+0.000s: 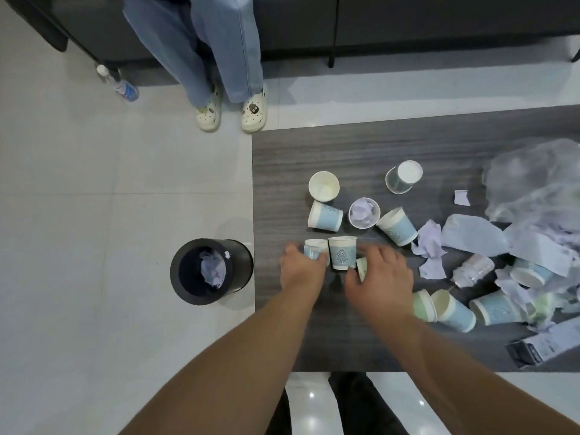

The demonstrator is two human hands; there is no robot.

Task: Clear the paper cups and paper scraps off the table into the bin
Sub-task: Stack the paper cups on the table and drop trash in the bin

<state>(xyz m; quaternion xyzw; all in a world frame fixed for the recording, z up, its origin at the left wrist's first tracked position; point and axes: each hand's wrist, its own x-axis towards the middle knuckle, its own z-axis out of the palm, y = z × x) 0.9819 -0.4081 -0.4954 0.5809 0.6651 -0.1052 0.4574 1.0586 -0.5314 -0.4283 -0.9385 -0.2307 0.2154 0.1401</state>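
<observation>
Paper cups (pixel 325 216) are scattered over the grey bench (pixel 345 152) among paper scraps (pixel 430 240). One crumpled cup (pixel 314 248) is gripped by the left hand (pixel 299 268); a green cup (pixel 362 267) (mostly hidden) is curled round by the right hand (pixel 381 277). The bin (pixel 207 271) is set on the floor beside the bench.

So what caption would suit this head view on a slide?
Both hands gather cups on the table, bin beside it.

No readable text; the paper cups (pixel 342 252) bear only a cartoon print.
</observation>
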